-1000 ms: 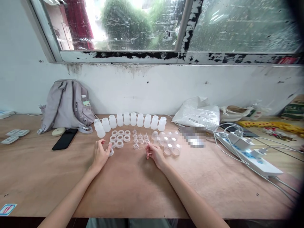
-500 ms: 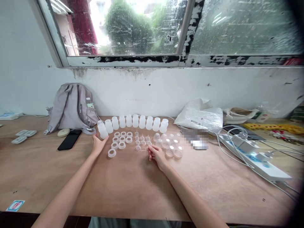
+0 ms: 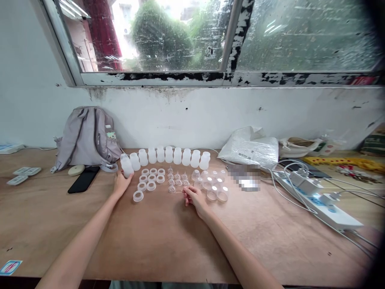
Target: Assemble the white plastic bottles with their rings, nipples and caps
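Observation:
A row of small translucent plastic bottles (image 3: pixel 168 154) stands near the wall. In front of it lie white rings (image 3: pixel 152 177), tiny clear valves (image 3: pixel 177 179) and clear round caps (image 3: pixel 212 182). My left hand (image 3: pixel 120 183) reaches to the leftmost bottle (image 3: pixel 126 165), its thumb and fingers closed around the bottle's base. One ring (image 3: pixel 138 196) lies apart, just right of that hand. My right hand (image 3: pixel 192 196) rests on the wooden table (image 3: pixel 162 237) with its fingers curled, beside the valves and caps. Whatever its fingertips pinch is too small to make out.
A grey backpack (image 3: pixel 86 136) leans against the wall at the left, with a black phone (image 3: pixel 83 179) and a round pad (image 3: pixel 76 170) before it. A white plastic bag (image 3: pixel 252 146), a power strip (image 3: pixel 321 204) with cables and yellow items (image 3: pixel 343 161) lie at the right.
My left hand let go of the ring, moved forward and left to the leftmost bottle and closed on it. The right hand stayed nearly still.

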`<action>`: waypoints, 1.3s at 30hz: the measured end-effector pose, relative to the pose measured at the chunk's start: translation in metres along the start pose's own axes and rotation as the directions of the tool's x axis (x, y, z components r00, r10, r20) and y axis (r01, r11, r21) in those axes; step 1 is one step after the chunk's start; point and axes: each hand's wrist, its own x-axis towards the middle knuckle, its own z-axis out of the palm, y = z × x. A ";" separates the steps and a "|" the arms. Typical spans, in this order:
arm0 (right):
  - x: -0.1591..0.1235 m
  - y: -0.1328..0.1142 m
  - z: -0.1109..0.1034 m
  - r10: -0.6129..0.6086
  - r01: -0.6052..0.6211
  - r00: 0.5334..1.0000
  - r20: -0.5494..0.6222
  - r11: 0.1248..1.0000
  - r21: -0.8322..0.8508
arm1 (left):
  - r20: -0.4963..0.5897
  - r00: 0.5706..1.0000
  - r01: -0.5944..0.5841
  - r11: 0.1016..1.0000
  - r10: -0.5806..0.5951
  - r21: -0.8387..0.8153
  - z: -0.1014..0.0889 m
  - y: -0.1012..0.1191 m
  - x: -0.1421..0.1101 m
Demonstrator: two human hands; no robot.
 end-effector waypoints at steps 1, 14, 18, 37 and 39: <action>0.000 0.000 0.000 -0.001 0.001 1.000 0.002 1.000 -0.001 | -0.002 1.000 -0.001 1.000 0.001 -0.001 0.000 0.000 0.000; 0.004 0.003 -0.014 -0.438 0.224 0.863 -0.252 0.779 -0.585 | -0.024 0.938 -0.347 0.936 0.346 -0.067 -0.017 0.017 -0.057; 0.005 0.010 -0.014 -0.450 0.087 0.877 -0.168 0.493 -0.866 | 0.115 0.845 -0.526 0.851 0.522 0.006 -0.022 0.023 -0.091; -0.010 0.004 -0.004 -0.293 0.411 0.899 0.325 0.311 -0.857 | 0.269 0.559 -0.540 0.591 0.784 -0.600 0.003 0.136 -0.126; -0.008 0.002 -0.008 -0.319 0.436 0.888 0.330 0.360 -0.825 | 0.261 0.583 -0.513 0.598 0.769 -0.616 0.013 0.139 -0.125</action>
